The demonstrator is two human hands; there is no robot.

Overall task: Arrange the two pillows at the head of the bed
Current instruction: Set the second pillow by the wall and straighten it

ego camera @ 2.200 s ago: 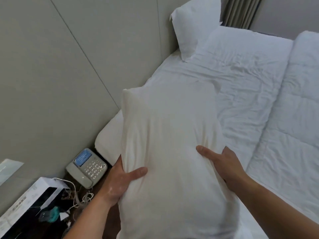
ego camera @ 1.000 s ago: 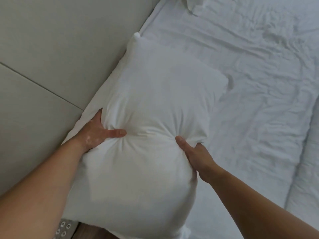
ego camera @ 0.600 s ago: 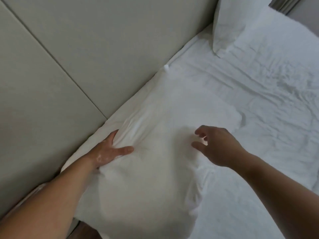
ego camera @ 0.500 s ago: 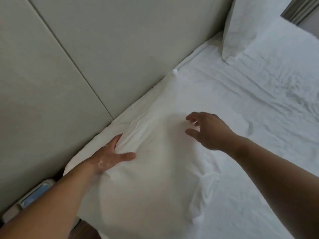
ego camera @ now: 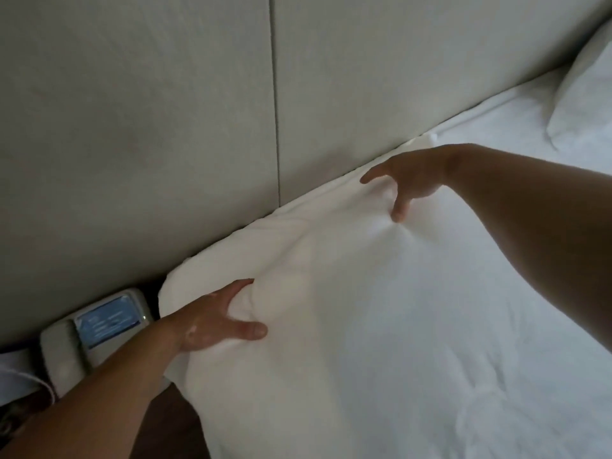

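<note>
A white pillow (ego camera: 331, 286) lies flat on the bed, its long side against the beige padded headboard (ego camera: 165, 111). My left hand (ego camera: 215, 319) grips its near-left corner, fingers bunching the fabric. My right hand (ego camera: 407, 180) pinches the far edge beside the headboard, thumb and fingers dug into the cloth. A second white pillow (ego camera: 586, 94) leans against the headboard at the far right, partly cut off by the frame edge.
The white sheet (ego camera: 496, 326) covers the mattress to the right. A desk telephone (ego camera: 99, 326) with a blue card sits on a dark nightstand left of the bed, close to the pillow's corner. White cables lie at the lower left.
The pillow came down from being held upright to lying flat by the headboard. My right hand let go of its side, reached across and took its far edge. My left hand stayed on the left side.
</note>
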